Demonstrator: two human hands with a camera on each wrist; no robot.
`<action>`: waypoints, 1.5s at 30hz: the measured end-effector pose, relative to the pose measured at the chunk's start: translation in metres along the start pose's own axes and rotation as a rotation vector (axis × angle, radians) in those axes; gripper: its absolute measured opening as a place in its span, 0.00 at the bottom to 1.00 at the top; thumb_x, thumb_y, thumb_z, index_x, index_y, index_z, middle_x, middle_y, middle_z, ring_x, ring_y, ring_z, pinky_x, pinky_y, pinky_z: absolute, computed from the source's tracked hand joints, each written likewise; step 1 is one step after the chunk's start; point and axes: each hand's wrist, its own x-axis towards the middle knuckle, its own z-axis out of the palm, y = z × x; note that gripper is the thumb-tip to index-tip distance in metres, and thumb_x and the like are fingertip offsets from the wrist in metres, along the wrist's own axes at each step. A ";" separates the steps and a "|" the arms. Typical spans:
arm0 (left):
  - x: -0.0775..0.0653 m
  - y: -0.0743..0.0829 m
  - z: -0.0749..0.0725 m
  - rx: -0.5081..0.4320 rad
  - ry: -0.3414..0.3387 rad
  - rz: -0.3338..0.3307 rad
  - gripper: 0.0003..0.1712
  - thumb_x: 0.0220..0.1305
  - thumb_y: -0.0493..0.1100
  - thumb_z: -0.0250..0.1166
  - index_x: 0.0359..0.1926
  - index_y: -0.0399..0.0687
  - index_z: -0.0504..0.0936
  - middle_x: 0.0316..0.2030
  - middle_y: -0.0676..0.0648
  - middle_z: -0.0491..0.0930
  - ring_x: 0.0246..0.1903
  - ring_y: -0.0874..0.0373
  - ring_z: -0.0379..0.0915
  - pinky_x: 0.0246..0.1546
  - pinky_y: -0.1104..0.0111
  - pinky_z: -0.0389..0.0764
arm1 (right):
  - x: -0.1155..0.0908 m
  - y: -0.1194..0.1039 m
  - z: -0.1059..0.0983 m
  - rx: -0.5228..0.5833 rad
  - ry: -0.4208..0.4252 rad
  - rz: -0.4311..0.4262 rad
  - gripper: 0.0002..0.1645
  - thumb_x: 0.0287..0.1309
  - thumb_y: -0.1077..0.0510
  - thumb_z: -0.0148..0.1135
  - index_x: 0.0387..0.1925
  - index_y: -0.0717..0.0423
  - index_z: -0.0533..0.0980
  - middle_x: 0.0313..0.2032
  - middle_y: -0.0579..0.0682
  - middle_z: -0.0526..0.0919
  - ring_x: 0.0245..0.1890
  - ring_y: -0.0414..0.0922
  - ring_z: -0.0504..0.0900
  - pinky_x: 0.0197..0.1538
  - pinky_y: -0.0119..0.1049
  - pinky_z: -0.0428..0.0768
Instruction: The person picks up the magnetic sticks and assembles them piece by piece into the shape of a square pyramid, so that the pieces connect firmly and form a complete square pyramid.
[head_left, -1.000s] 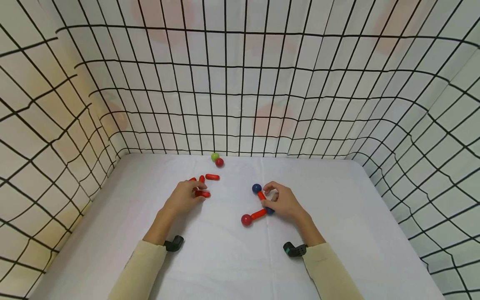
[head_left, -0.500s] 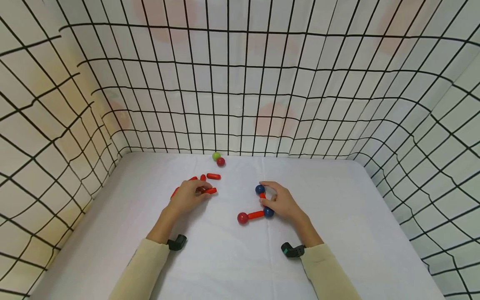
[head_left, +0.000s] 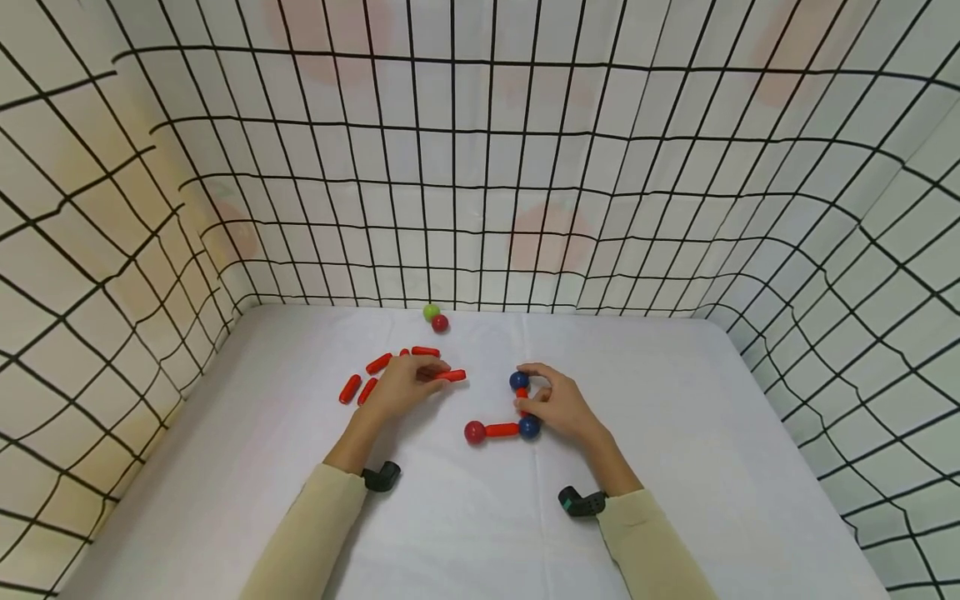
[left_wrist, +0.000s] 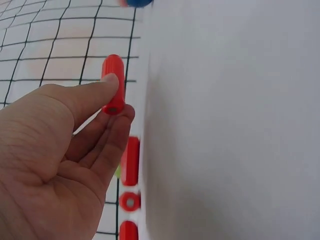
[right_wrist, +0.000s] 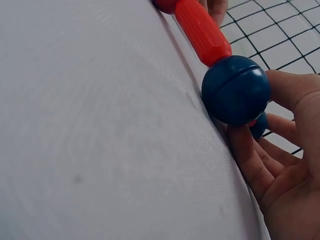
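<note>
Between thumb and fingers, my left hand [head_left: 405, 387] pinches a red rod [head_left: 453, 375]; in the left wrist view this ribbed red rod [left_wrist: 114, 67] has a grey dot on its end. My right hand [head_left: 564, 406] grips an L-shaped chain at its upright red rod, a finger against the far blue ball [head_left: 519, 380]. A near blue ball [head_left: 528, 427] forms the corner. From it a second red rod [head_left: 502, 430] runs left to a red ball [head_left: 475, 432]. Close up in the right wrist view, the corner blue ball [right_wrist: 236, 90] partly hides the gripped rod.
Several loose red rods [head_left: 349, 389] lie left of and behind my left hand, some partly covered by it. A green ball [head_left: 431, 312] and another red ball [head_left: 440, 323] touch at the table's back edge. Black wire grid [head_left: 480, 183] walls the white table [head_left: 645, 467].
My left hand has picked up a red rod and moved right with it, uncovering loose rods behind. My right hand has taken hold of the chain, which has swung so its red ball lies further left.
</note>
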 end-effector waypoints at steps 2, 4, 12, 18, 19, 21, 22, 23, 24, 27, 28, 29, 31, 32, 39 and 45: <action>0.004 0.003 0.005 -0.008 -0.003 0.005 0.16 0.64 0.42 0.74 0.53 0.51 0.88 0.45 0.53 0.88 0.48 0.57 0.84 0.54 0.61 0.85 | 0.001 0.001 0.001 0.006 0.009 0.004 0.34 0.61 0.53 0.74 0.67 0.44 0.73 0.21 0.46 0.80 0.19 0.42 0.72 0.25 0.30 0.67; 0.007 0.006 0.010 -0.008 -0.009 0.005 0.16 0.65 0.42 0.73 0.53 0.52 0.89 0.45 0.53 0.88 0.47 0.57 0.84 0.53 0.62 0.85 | 0.002 0.002 0.001 0.010 0.014 0.004 0.35 0.60 0.53 0.74 0.67 0.44 0.73 0.21 0.46 0.81 0.19 0.41 0.72 0.24 0.29 0.67; 0.019 0.013 0.030 -0.036 -0.014 0.010 0.13 0.65 0.42 0.73 0.51 0.55 0.89 0.43 0.54 0.89 0.44 0.58 0.82 0.52 0.63 0.85 | 0.006 0.004 0.002 0.030 0.023 0.014 0.36 0.59 0.53 0.75 0.68 0.44 0.73 0.43 0.51 0.86 0.21 0.43 0.76 0.26 0.30 0.70; 0.023 0.016 0.041 -0.039 -0.025 0.043 0.15 0.65 0.43 0.73 0.52 0.53 0.89 0.44 0.53 0.89 0.44 0.58 0.83 0.51 0.64 0.85 | 0.006 0.004 0.004 0.042 0.030 0.034 0.36 0.59 0.53 0.75 0.68 0.43 0.73 0.44 0.51 0.87 0.22 0.43 0.77 0.27 0.31 0.72; 0.024 0.016 0.042 -0.038 -0.029 0.046 0.15 0.65 0.43 0.73 0.53 0.53 0.89 0.45 0.53 0.89 0.44 0.58 0.83 0.51 0.65 0.85 | 0.006 0.004 0.004 0.051 0.028 0.037 0.36 0.59 0.54 0.75 0.67 0.43 0.73 0.38 0.51 0.88 0.22 0.43 0.77 0.27 0.31 0.71; 0.023 0.016 0.043 -0.033 -0.031 0.044 0.15 0.65 0.43 0.73 0.53 0.53 0.89 0.45 0.53 0.89 0.44 0.58 0.82 0.51 0.65 0.85 | 0.006 0.004 0.007 0.063 0.016 0.041 0.36 0.59 0.54 0.75 0.68 0.43 0.73 0.28 0.51 0.87 0.21 0.43 0.76 0.27 0.31 0.71; 0.023 0.016 0.044 -0.030 -0.032 0.041 0.14 0.65 0.43 0.73 0.52 0.54 0.89 0.44 0.53 0.89 0.43 0.58 0.82 0.50 0.65 0.85 | 0.006 0.004 0.008 0.066 0.008 0.041 0.36 0.60 0.53 0.75 0.68 0.43 0.72 0.25 0.50 0.86 0.21 0.43 0.76 0.27 0.31 0.71; 0.023 0.016 0.044 -0.026 -0.030 0.038 0.14 0.65 0.43 0.73 0.52 0.54 0.89 0.44 0.53 0.89 0.43 0.58 0.82 0.50 0.65 0.85 | 0.006 0.003 0.009 0.070 -0.002 0.040 0.36 0.60 0.53 0.75 0.69 0.43 0.72 0.23 0.49 0.85 0.21 0.43 0.76 0.27 0.31 0.71; 0.023 0.016 0.044 -0.021 -0.030 0.035 0.14 0.65 0.43 0.73 0.52 0.54 0.89 0.44 0.53 0.89 0.43 0.58 0.82 0.50 0.65 0.86 | 0.006 0.003 0.010 0.071 -0.009 0.040 0.37 0.60 0.52 0.75 0.69 0.43 0.72 0.23 0.48 0.84 0.22 0.43 0.77 0.28 0.31 0.71; 0.025 0.017 0.045 -0.017 -0.034 0.041 0.13 0.65 0.43 0.73 0.51 0.55 0.89 0.44 0.54 0.89 0.42 0.59 0.82 0.50 0.65 0.85 | 0.005 0.001 0.011 0.066 -0.010 0.034 0.37 0.61 0.51 0.74 0.70 0.43 0.71 0.22 0.47 0.84 0.22 0.43 0.78 0.29 0.32 0.72; 0.026 0.017 0.045 -0.019 -0.037 0.045 0.13 0.66 0.43 0.73 0.51 0.55 0.89 0.44 0.54 0.89 0.42 0.59 0.82 0.50 0.65 0.85 | 0.005 0.000 0.011 0.063 -0.003 0.035 0.37 0.60 0.51 0.74 0.69 0.43 0.71 0.22 0.47 0.84 0.23 0.43 0.78 0.30 0.33 0.72; 0.027 0.018 0.046 -0.023 -0.041 0.050 0.13 0.66 0.43 0.72 0.51 0.55 0.89 0.44 0.54 0.89 0.43 0.59 0.81 0.50 0.65 0.85 | 0.004 0.000 0.010 0.062 0.005 0.037 0.37 0.60 0.52 0.75 0.69 0.42 0.72 0.22 0.48 0.84 0.23 0.44 0.78 0.30 0.33 0.71; 0.029 0.019 0.048 -0.029 -0.048 0.054 0.13 0.67 0.44 0.72 0.52 0.55 0.89 0.44 0.54 0.89 0.43 0.59 0.81 0.50 0.65 0.85 | 0.004 0.001 0.010 0.061 0.014 0.037 0.36 0.60 0.52 0.75 0.69 0.42 0.72 0.21 0.48 0.84 0.23 0.44 0.78 0.31 0.33 0.71; 0.029 0.020 0.049 -0.031 -0.048 0.051 0.13 0.67 0.44 0.72 0.52 0.55 0.89 0.44 0.54 0.88 0.43 0.59 0.81 0.50 0.65 0.85 | 0.004 0.001 0.009 0.059 0.015 0.041 0.36 0.60 0.52 0.75 0.68 0.41 0.72 0.21 0.48 0.83 0.23 0.43 0.78 0.31 0.33 0.70; 0.030 0.021 0.054 -0.044 -0.045 0.030 0.14 0.66 0.44 0.72 0.53 0.54 0.89 0.43 0.54 0.88 0.43 0.59 0.81 0.51 0.65 0.85 | 0.004 0.002 0.008 0.060 0.010 0.041 0.37 0.59 0.51 0.75 0.69 0.43 0.72 0.20 0.47 0.81 0.22 0.43 0.77 0.28 0.32 0.69; 0.032 0.020 0.056 -0.057 -0.037 0.039 0.15 0.66 0.45 0.72 0.53 0.54 0.88 0.43 0.54 0.88 0.42 0.59 0.81 0.51 0.64 0.85 | 0.003 0.000 0.006 0.075 0.041 0.053 0.36 0.59 0.51 0.76 0.67 0.43 0.73 0.31 0.50 0.86 0.23 0.44 0.78 0.29 0.33 0.71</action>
